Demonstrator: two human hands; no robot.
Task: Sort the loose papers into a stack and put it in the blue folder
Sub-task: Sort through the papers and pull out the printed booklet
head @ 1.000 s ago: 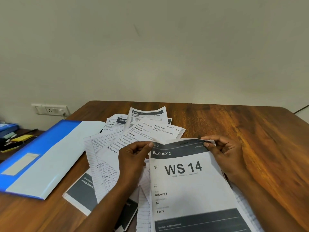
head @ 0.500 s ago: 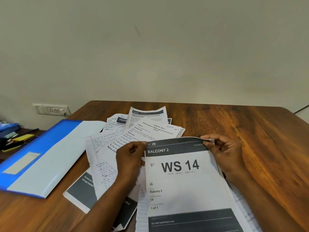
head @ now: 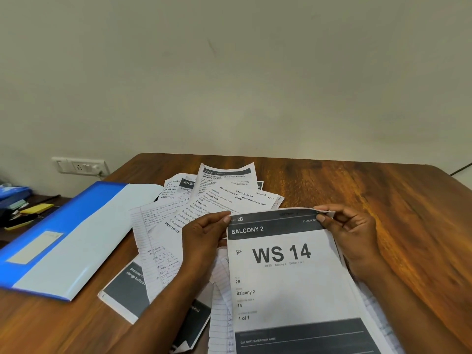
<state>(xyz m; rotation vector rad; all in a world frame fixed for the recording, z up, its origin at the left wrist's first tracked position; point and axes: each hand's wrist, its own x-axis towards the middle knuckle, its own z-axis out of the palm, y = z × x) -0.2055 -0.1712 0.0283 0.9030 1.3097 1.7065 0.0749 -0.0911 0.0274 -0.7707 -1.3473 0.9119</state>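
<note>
Blue folder (head: 63, 241) is lying at the left of the worktop (head: 383, 200), w/ loose papers (head: 163, 241) spreading just beside it toward the middle. Left hand (head: 204, 241) is pinching the top-left corner of the "WS 14" sheet (head: 288, 284), grip closed on the edge. Right hand (head: 352, 236) is pinching the top-right corner the same way, sheet lying over other pages.
</note>
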